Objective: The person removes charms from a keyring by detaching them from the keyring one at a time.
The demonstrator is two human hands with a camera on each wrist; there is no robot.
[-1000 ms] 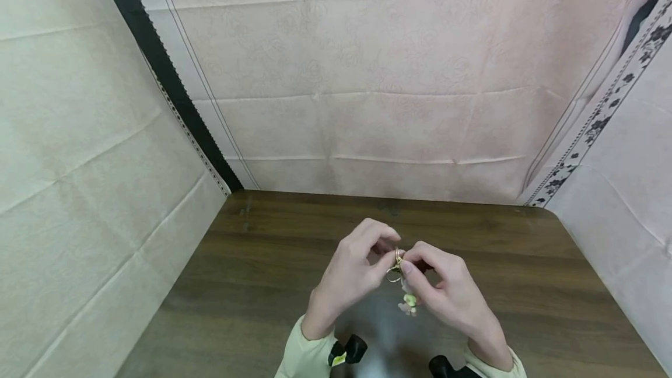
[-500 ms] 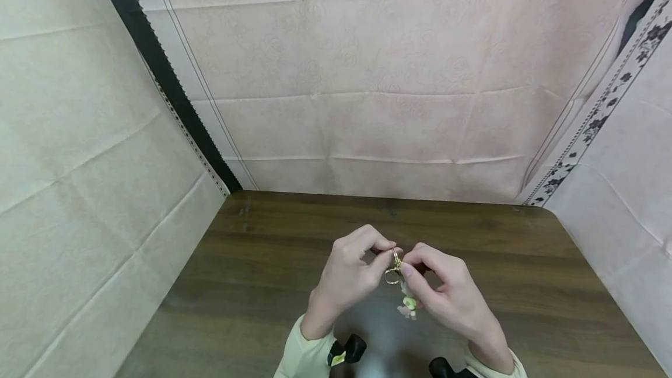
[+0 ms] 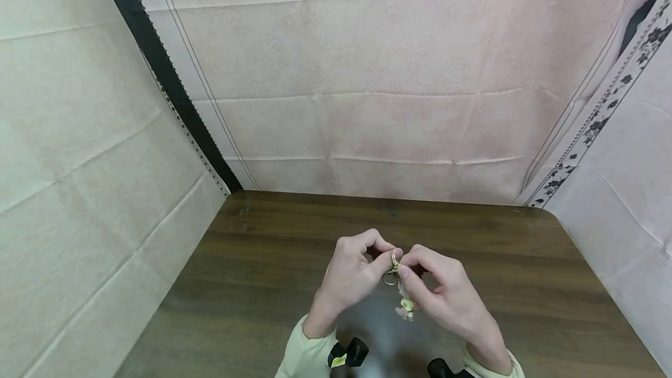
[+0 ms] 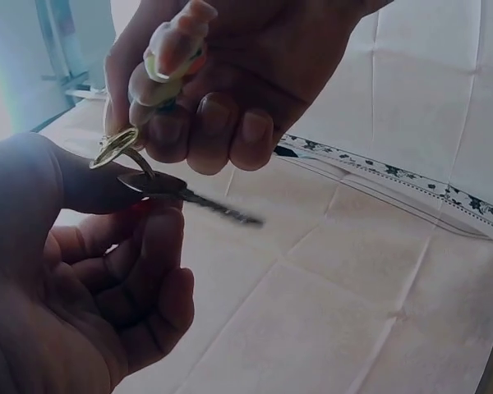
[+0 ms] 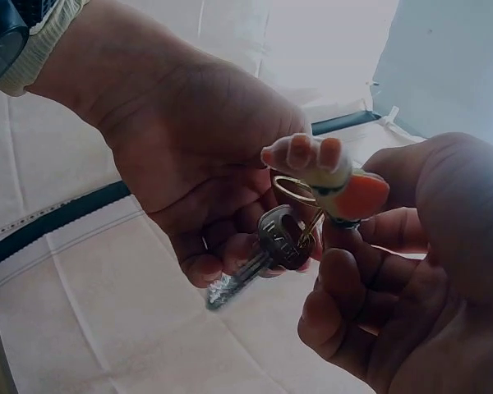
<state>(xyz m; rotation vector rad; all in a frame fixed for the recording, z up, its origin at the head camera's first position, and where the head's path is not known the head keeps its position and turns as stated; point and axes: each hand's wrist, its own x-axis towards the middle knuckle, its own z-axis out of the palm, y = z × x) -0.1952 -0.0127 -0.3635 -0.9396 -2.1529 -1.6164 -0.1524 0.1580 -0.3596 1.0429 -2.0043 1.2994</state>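
My left hand (image 3: 352, 273) pinches a metal key (image 4: 154, 184) by its head between thumb and forefinger; the toothed blade points away from the fingers. A gold key ring (image 5: 294, 190) passes through the hole in the key's head. My right hand (image 3: 446, 290) pinches the ring's side close to the charm, though its fingertips partly hide the grip. From there hangs a small charm (image 3: 406, 305) in pale green, pink and white, with an orange patch (image 5: 366, 195) facing the right wrist camera. Both hands are held close together above the table.
A brown wooden table (image 3: 252, 296) lies beneath the hands. Pale cloth hangings (image 3: 367, 74) stand behind it and at both sides, with a dark strip (image 3: 173, 86) on the left one. Black wrist mounts (image 3: 356, 352) sit at the cuffs.
The left hand has dipped slightly and its fingers have closed nearer the ring. The right hand shifts a little left, and the charm swings along with it.
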